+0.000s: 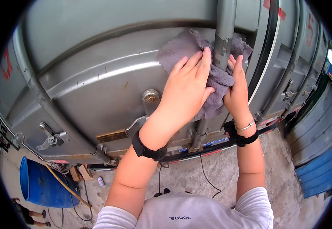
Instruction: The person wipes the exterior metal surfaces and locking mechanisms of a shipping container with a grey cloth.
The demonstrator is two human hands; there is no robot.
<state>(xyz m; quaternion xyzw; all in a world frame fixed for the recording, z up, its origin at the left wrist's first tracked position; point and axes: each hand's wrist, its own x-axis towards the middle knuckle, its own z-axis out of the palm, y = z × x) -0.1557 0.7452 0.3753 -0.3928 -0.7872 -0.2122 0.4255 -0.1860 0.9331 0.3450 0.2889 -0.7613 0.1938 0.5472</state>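
A grey towelling cloth (173,54) is draped against the metal truck door (97,106) and passes around behind a vertical locking bar (226,20). My left hand (187,81) lies on the cloth left of the bar, fingers stretched upward and thumb against a bunched fold. On the bar's right side my right hand (238,88) grips the cloth, its palm turned toward the bar. Paint has flaked off the bar just above the cloth. Part of the cloth is hidden by the bar and my hands.
A second locking bar (37,86) runs down the left door, near a latch handle (51,137). A bolted bracket (151,98) protrudes beside my left wrist. Below are a blue barrel (48,183), a bamboo pole (65,186), wooden blocks (83,172) and a dark cable (208,179). A person (28,213) stands lower left.
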